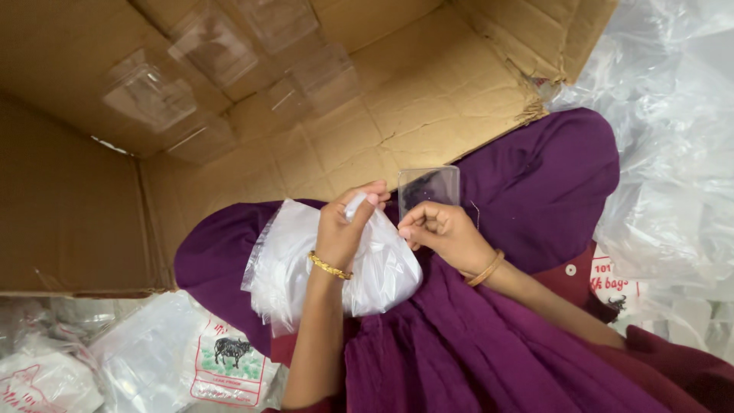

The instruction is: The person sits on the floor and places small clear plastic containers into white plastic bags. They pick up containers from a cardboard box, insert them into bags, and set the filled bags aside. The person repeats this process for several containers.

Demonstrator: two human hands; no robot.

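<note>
1. My left hand (340, 233) pinches the white crinkled plastic bag bundle (306, 264), steadying it on my purple lap.
2. My right hand (443, 233) grips a small clear square pouch (428, 187), fingers closed, just beside the bundle.

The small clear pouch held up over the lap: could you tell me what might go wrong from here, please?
1. The right hand pinches the small clear pouch only at its lower edge, so it could slip onto the purple cloth.
2. The left hand grips the white bundle of bags loosely on the lap; some might slide out.
3. Loose pouches in the cardboard box lie scattered, so counts could blur.
</note>
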